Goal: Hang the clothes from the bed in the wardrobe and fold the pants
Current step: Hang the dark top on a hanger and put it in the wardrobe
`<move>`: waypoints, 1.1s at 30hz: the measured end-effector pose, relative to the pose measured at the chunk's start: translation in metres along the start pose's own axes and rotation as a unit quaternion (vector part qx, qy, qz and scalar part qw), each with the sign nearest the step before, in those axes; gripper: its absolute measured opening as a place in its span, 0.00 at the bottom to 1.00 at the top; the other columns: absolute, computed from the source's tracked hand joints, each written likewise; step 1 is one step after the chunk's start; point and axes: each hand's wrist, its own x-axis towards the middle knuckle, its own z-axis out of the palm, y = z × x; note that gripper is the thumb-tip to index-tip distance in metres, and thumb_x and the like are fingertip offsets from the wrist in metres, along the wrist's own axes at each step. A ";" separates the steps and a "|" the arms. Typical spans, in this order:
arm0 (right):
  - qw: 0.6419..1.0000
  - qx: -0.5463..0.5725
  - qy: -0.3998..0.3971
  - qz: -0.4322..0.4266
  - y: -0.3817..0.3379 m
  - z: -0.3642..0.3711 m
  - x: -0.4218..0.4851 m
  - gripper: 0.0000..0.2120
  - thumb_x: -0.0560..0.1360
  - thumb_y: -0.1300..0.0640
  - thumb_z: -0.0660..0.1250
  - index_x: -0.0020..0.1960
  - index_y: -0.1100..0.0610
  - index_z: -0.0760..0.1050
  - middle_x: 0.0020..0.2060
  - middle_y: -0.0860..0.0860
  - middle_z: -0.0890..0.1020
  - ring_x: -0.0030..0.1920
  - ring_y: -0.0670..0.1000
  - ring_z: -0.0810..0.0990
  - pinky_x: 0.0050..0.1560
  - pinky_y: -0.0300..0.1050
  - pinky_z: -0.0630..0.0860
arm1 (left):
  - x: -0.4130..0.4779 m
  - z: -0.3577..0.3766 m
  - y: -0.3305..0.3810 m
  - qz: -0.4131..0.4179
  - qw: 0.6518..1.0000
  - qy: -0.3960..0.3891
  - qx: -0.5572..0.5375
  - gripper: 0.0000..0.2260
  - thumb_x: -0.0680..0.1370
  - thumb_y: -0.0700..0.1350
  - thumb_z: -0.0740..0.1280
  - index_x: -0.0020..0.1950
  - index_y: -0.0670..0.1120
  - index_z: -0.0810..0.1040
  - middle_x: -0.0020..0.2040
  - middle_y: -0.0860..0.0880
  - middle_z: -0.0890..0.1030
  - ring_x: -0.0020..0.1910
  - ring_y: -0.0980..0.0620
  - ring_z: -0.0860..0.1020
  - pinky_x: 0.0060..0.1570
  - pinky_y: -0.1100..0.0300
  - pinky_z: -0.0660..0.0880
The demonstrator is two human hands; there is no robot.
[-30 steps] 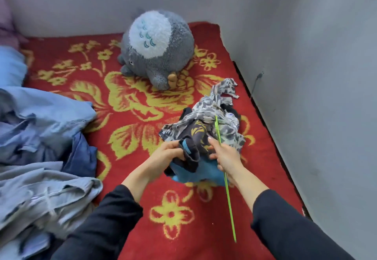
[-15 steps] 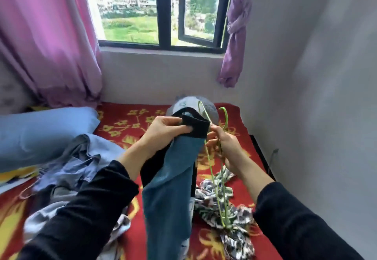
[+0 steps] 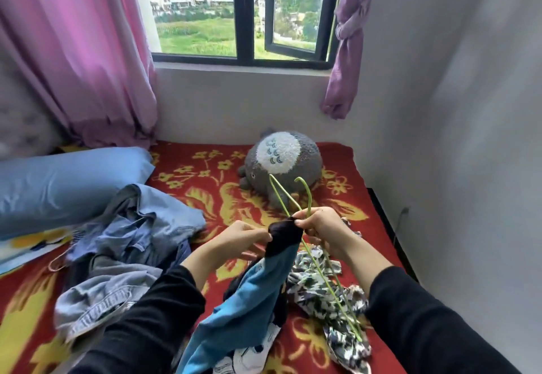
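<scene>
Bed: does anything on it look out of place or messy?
Yes. Blue and grey clothes lie crumpled in a heap on the left, a patterned garment is bunched on the blanket under the green hanger, and the plush toy lies tipped over.

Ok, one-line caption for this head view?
Left hand and right hand hold a blue-and-black garment at a thin green wire hanger.

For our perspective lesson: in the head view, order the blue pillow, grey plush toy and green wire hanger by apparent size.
1. blue pillow
2. grey plush toy
3. green wire hanger: long but thin, and nearest
</scene>
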 end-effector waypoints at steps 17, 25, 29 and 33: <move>0.989 -0.119 -0.092 -0.013 -0.056 -0.080 -0.055 0.11 0.68 0.73 0.62 0.35 0.61 0.79 0.27 0.53 0.72 0.23 0.46 0.63 0.23 0.39 0.55 | 0.067 0.078 -0.028 -0.138 0.979 -0.023 -0.147 0.11 0.70 0.52 0.65 0.43 0.47 0.82 0.37 0.50 0.79 0.37 0.50 0.75 0.38 0.59 0.72; 0.989 -0.120 -0.078 -0.042 -0.074 -0.097 -0.066 0.10 0.69 0.74 0.61 0.37 0.62 0.77 0.29 0.52 0.71 0.29 0.49 0.62 0.28 0.42 0.52 | 0.074 0.097 -0.026 -0.171 0.980 -0.106 0.001 0.11 0.71 0.36 0.61 0.46 0.44 0.81 0.35 0.47 0.76 0.26 0.54 0.69 0.25 0.65 0.64; 0.992 -0.108 -0.056 -0.045 -0.079 -0.110 -0.065 0.11 0.67 0.74 0.61 0.35 0.61 0.76 0.28 0.52 0.70 0.29 0.49 0.61 0.28 0.42 0.50 | 0.062 0.082 -0.023 -0.194 0.958 -0.071 0.199 0.08 0.75 0.35 0.58 0.43 0.38 0.77 0.29 0.46 0.73 0.21 0.52 0.70 0.18 0.67 0.65; 0.990 -0.126 0.042 -0.037 -0.078 -0.144 -0.060 0.12 0.64 0.72 0.63 0.32 0.57 0.77 0.29 0.52 0.69 0.28 0.47 0.60 0.25 0.38 0.52 | 0.056 0.017 0.005 -0.190 0.979 0.054 0.052 0.07 0.77 0.34 0.55 0.42 0.37 0.71 0.30 0.40 0.75 0.18 0.48 0.73 0.18 0.62 0.72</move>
